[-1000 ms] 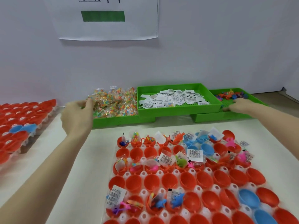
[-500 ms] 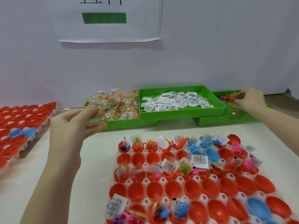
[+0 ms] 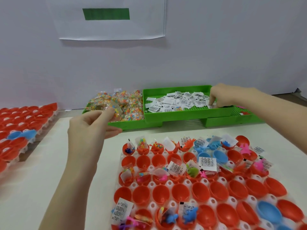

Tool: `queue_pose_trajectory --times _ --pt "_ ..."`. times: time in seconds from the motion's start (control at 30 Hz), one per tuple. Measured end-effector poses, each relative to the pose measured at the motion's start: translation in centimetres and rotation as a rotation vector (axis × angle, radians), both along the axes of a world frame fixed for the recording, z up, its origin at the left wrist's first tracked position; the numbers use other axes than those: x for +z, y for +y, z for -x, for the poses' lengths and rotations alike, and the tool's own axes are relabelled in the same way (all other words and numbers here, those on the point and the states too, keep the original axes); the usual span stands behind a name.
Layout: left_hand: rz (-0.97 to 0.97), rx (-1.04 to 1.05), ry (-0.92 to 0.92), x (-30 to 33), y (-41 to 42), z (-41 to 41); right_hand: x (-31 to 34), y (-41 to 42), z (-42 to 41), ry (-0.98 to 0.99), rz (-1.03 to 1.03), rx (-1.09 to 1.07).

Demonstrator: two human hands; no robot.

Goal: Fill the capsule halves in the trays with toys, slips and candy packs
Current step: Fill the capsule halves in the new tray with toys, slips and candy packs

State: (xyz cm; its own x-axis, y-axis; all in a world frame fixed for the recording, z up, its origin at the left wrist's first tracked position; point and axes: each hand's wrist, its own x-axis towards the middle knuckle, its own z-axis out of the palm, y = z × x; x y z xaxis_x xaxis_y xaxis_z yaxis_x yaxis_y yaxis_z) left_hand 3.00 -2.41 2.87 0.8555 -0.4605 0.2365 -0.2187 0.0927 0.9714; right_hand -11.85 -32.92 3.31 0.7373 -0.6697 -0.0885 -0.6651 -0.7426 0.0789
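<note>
A clear tray [image 3: 167, 154] in front of me holds red and blue capsule halves [image 3: 180, 192]; some contain toys, slips and candy packs, others sit bare. My left hand [image 3: 90, 126] pinches a clear candy pack [image 3: 114, 109] just in front of the candy pile [image 3: 123, 103] in the left green tray. My right hand [image 3: 223, 96] reaches into the middle green tray [image 3: 189, 111], fingertips curled down on the white paper slips [image 3: 179, 102]; whether it grips one is hidden. A third green tray [image 3: 239, 118] with small toys lies behind my right wrist.
A second tray of red capsule halves [image 3: 21, 128] with blue pieces sits at the far left. A white wall with a taped paper sign [image 3: 113, 19] rises right behind the green trays. Bare white tabletop [image 3: 33, 196] lies between the two capsule trays.
My right hand moved left from the toy tray to the slip tray. My left hand drew back from the candy pile, holding a candy pack.
</note>
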Motion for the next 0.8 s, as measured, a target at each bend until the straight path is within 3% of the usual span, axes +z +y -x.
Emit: queue_pose_trajectory --times 0.33,0.47,0.57,0.67,0.8 --pt "-0.055 -0.116 0.032 0.3 -0.3 1.2 1.2 1.4 1.0 -0.291 -0.117 -0.062" --pt "-0.057 -0.229 0.064 0.7 -0.6 2.6 3.1 3.3 1.7 -0.697 -0.127 -0.084" --pt "-0.087 -0.366 0.061 1.2 -0.7 3.9 4.8 8.8 2.5 -1.073 -0.465 0.020" --pt "-0.096 -0.505 0.036 1.9 -0.7 5.5 5.2 15.5 3.9 -1.061 -0.692 0.235" --pt "-0.163 -0.666 -0.042 2.7 -0.2 7.7 4.4 19.3 5.2 -0.984 -0.636 0.242"
